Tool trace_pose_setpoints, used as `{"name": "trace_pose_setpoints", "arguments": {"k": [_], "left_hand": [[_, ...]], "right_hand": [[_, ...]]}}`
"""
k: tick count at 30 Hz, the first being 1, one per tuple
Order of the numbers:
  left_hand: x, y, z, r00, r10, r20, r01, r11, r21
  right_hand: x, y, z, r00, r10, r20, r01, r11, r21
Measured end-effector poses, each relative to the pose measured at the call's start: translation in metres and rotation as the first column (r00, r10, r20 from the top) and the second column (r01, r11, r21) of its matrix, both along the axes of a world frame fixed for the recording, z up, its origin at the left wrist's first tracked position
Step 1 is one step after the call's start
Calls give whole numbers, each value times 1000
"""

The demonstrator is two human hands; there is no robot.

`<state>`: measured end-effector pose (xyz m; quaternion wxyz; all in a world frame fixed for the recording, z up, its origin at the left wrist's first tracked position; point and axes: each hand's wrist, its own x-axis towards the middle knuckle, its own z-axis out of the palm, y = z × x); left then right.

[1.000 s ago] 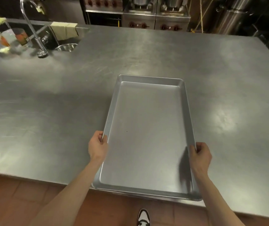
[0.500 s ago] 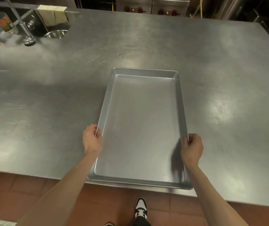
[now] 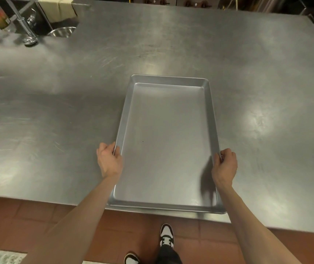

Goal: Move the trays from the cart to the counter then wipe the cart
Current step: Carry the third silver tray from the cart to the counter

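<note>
A: What fills most of the frame?
B: A stainless steel counter (image 3: 247,77), running from the top edge down to its near edge in the lower half.
A: And the tray?
B: The aluminium sheet tray (image 3: 166,141) lies lengthwise at centre frame, its near end jutting a little past the counter's near edge over red floor tiles (image 3: 19,221).
A: The hands?
B: The left hand (image 3: 109,161) grips the tray's left rim, fingers curled over it. The right hand (image 3: 225,165) grips the right rim the same way.
A: Anything else?
B: Upper left, a sink (image 3: 44,21) with a metal bowl (image 3: 62,32) and a faucet (image 3: 22,21). Bottom centre, a black-and-white sneaker (image 3: 166,236).
</note>
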<state>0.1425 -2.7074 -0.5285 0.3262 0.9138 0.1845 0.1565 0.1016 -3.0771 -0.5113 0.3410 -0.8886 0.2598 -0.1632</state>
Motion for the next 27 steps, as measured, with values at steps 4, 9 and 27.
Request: {"name": "trace_pose_setpoints", "arguments": {"k": [4, 9, 27], "left_hand": [[1, -2, 1, 1000, 19, -7, -19, 999, -46], [-1, -4, 3, 999, 31, -30, -34, 994, -102], [6, 4, 2, 968, -88, -236, 55, 988, -141]], "right_hand": [[0, 1, -3, 1000, 6, -1, -6, 1000, 12], [0, 0, -6, 1000, -4, -4, 4, 999, 45], [2, -2, -11, 953, 5, -304, 7, 999, 40]]}}
